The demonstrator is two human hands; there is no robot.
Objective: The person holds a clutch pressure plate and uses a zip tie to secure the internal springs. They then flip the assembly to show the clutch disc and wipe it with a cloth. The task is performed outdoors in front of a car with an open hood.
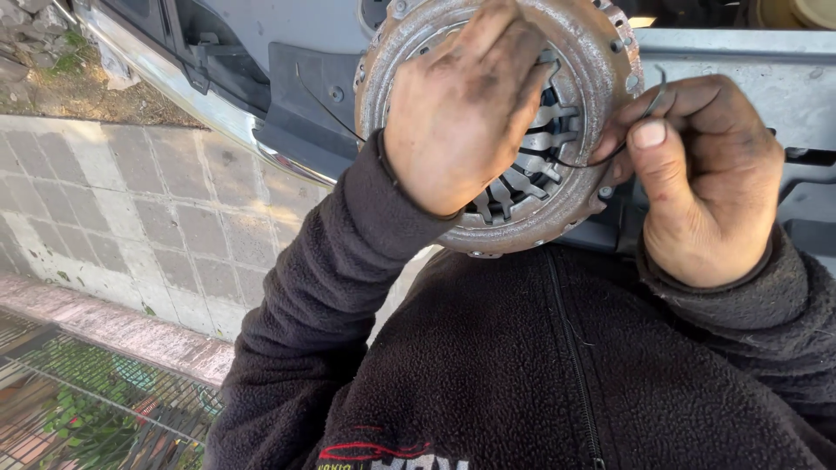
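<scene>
Both your hands work on one rusty clutch pressure plate held up in front of your chest.

Your left hand (461,109) lies flat over the middle of the pressure plate (601,52), fingers spread across its spring fingers, so that grip is wide and pressing rather than closed. Your right hand (710,178) sits just right of the plate's rim, its grip narrow, thumb and forefinger pinching one thin dark wire (649,104) that curves from the rim inward over the spring fingers. You have one plate, one wire, two hands. Beyond it lies a grey vehicle panel (740,65); far left, one tiled pavement (148,218).
</scene>
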